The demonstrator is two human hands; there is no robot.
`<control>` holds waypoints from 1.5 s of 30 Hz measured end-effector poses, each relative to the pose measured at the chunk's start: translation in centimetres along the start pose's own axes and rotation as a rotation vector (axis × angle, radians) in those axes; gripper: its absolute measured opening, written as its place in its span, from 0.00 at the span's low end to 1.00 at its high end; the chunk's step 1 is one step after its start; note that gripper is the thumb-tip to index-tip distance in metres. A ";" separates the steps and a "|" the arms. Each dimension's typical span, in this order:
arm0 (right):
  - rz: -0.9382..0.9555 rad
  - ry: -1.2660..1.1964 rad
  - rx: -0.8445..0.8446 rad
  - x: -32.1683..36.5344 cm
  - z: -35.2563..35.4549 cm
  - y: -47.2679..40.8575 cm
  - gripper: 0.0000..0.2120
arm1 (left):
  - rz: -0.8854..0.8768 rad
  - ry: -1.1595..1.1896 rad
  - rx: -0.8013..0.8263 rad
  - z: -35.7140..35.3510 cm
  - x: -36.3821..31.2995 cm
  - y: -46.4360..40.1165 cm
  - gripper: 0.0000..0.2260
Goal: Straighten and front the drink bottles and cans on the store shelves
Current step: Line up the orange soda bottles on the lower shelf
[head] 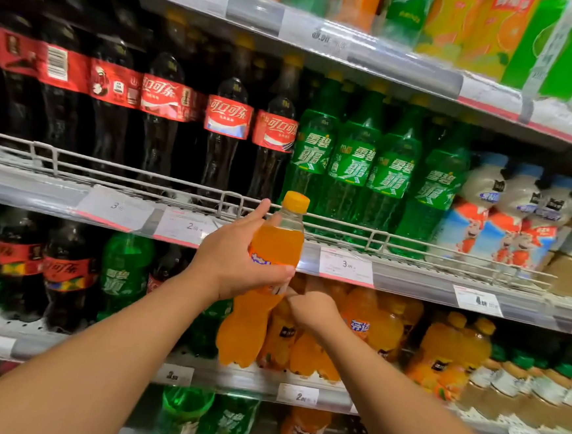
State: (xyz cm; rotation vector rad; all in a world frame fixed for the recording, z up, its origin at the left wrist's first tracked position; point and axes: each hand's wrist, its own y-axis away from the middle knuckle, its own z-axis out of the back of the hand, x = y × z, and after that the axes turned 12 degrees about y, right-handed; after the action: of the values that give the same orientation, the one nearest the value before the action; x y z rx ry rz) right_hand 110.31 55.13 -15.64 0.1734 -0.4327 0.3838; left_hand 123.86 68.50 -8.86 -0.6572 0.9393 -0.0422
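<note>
My left hand [239, 264] grips an orange soda bottle [275, 243] with a yellow cap, held tilted out in front of the shelf edge. My right hand [311, 309] reaches among the orange soda bottles [381, 330] on the lower shelf; its fingers are hidden behind the held bottle. On the shelf above stand dark cola bottles [227, 123] with red labels on the left and green lemon-lime bottles [354, 160] to their right.
A wire guard rail [231, 199] runs along the middle shelf front, with price tags [345, 267] below it. White milk-drink bottles [504, 213] stand at the right, cartons on the top shelf, juice bottles [518, 375] at lower right, and cola and green bottles [68, 271] lower left.
</note>
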 end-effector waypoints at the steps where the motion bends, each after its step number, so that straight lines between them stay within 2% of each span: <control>1: -0.027 -0.016 0.034 0.0 -0.3 -0.3 0.16 | 0.012 0.013 -0.005 0.0 -0.1 0.0 0.32; 3: -0.025 0.125 0.024 -0.1 -0.8 -0.9 0.20 | 0.029 0.028 -0.011 0.0 -0.1 -0.1 0.34; 5: 0.002 0.293 -0.071 0.0 -1.0 -1.0 0.25 | 0.033 0.005 -0.001 0.1 0.0 -0.1 0.37; 7: 0.023 0.306 -0.131 -0.2 -1.0 -0.7 0.26 | 0.030 -0.015 0.009 0.1 0.1 0.0 0.39; 9: 0.056 0.263 -0.202 -0.8 -0.9 0.1 0.26 | 0.032 -0.016 0.016 0.1 0.2 0.0 0.40; 11: 0.135 0.187 -0.298 -1.7 -0.9 1.4 0.20 | 0.041 -0.017 0.022 0.0 0.0 0.0 0.41; 15: 0.338 -0.007 -0.408 -3.9 -0.6 4.8 0.13 | 0.047 -0.056 0.053 0.0 -0.4 0.1 0.35; 19: 0.317 -0.218 -0.504 -7.7 2.8 8.1 0.14 | 0.084 -0.046 0.082 0.3 -0.4 -0.1 0.42; 23: 0.266 -0.264 -0.517 -12.6 6.8 10.6 0.12 | 0.083 -0.090 0.093 -0.3 -0.6 0.0 0.50; 28: 0.184 -0.092 -0.521 -18.5 9.8 11.0 0.14 | 0.081 -0.175 0.132 -3.4 -2.3 0.1 0.54; 33: 0.143 -0.079 -0.567 -22.2 11.4 9.1 0.16 | 0.073 -0.142 0.141 -7.7 -4.7 -1.0 0.53; 38: 0.153 -0.050 -0.621 -23.9 12.0 5.7 0.15 | 0.124 -0.147 0.134 -10.9 -5.4 -2.1 0.48; 43: 0.173 -0.026 -0.564 -25.1 11.3 2.5 0.12 | 0.146 -0.164 0.139 -11.6 -4.7 -2.0 0.51; 45: 0.176 0.008 -0.565 -25.3 10.8 1.5 0.15 | 0.154 -0.173 0.141 -11.6 -4.5 -1.9 0.51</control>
State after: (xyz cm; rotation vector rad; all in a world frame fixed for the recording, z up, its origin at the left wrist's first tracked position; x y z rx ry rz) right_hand 84.47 45.63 -16.95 -0.4177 -0.5346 0.4203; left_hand 112.76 62.50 -9.31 -0.4492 0.8096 0.0836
